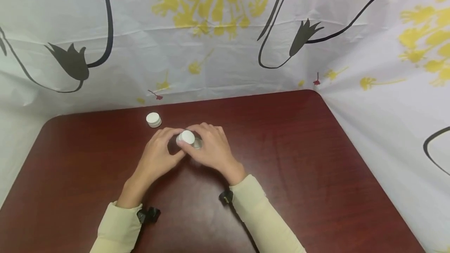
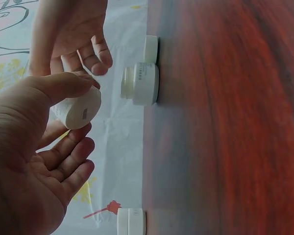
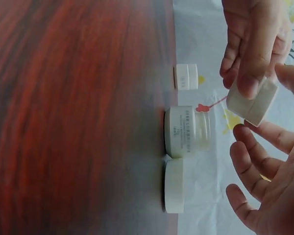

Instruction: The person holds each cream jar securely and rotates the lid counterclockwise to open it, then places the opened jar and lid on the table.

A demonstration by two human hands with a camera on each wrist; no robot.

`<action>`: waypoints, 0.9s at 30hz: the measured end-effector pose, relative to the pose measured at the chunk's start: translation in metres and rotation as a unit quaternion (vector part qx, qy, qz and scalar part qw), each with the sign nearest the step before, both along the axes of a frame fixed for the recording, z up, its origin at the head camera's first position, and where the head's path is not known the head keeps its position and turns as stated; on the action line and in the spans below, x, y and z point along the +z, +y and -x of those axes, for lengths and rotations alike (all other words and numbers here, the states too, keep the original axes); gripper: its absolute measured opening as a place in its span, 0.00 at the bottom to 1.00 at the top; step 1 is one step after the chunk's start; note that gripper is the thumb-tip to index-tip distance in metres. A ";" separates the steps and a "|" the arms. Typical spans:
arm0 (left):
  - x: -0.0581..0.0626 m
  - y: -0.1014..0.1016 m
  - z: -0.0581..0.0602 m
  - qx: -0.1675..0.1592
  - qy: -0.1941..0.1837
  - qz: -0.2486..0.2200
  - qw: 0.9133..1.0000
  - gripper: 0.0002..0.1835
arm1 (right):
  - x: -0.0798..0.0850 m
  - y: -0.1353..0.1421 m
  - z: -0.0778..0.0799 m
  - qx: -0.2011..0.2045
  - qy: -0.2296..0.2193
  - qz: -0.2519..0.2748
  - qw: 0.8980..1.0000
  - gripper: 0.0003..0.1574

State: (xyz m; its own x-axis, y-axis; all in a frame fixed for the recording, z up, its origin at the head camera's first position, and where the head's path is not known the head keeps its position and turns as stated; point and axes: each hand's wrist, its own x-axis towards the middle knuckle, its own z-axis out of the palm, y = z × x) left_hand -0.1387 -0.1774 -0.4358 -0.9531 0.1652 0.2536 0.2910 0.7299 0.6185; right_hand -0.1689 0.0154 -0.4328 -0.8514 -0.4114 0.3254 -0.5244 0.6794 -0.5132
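Observation:
Between both hands, above the table, is a small white lidded jar (image 1: 187, 137), tilted in the wrist views. My left hand (image 1: 158, 154) pinches its lower part, the thumb lying across its side in the left wrist view. On the jar's upper part, my right hand (image 1: 212, 148) has its thumb on one side and a fingertip on the other. Below them an uncapped white jar (image 3: 180, 131) stands upright, its threaded neck bare. Right beside this jar a loose white lid (image 3: 175, 187) lies flat on the table.
Another small white lidded jar (image 1: 153, 120) stands farther back, left of the hands. The dark red wooden table (image 1: 281, 147) has rounded far corners. A white patterned cloth (image 1: 225, 61) hangs behind it and along the sides.

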 end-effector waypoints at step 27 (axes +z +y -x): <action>0.000 -0.001 -0.001 -0.002 -0.002 0.004 1.000 0.26 | 0.001 0.001 -0.001 -0.012 0.013 -0.007 1.000 0.30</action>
State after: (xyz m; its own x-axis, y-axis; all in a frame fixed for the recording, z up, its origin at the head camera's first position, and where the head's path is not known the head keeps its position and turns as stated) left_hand -0.1381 -0.1781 -0.4358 -0.9534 0.1705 0.2491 0.2915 0.7345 0.6129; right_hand -0.1676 0.0163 -0.4314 -0.8518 -0.3961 0.3429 -0.5219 0.6980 -0.4902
